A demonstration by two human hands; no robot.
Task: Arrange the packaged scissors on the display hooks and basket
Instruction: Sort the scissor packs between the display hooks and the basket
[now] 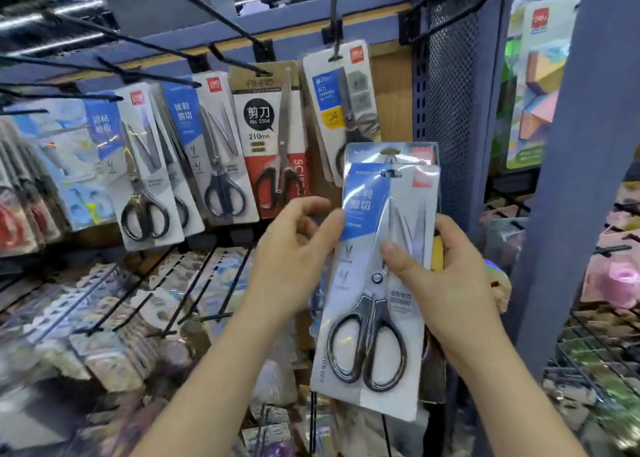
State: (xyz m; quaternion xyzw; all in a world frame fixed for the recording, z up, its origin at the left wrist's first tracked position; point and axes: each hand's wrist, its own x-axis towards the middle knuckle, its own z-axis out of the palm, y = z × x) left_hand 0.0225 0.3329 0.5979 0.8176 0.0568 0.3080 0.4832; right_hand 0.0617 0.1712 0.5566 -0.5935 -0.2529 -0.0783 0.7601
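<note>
Black hooks [221,20] project forward across the upper reach, hung scissor packs [266,137] crowd the row beneath, and a narrow bare strip of backboard [391,92] lies open between the rightmost pack [341,99] and the perforated upright [450,110].

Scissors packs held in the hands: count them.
2. The front pack faces the camera; a second pack sits directly behind it, top edge showing. Others may be hidden behind.

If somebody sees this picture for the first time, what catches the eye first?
The packaged scissors at centre right, gripped by the right hand, with the left hand touching their edge. Behind them is a row of hanging scissor packs, the red-and-black pack standing out among them.
</note>
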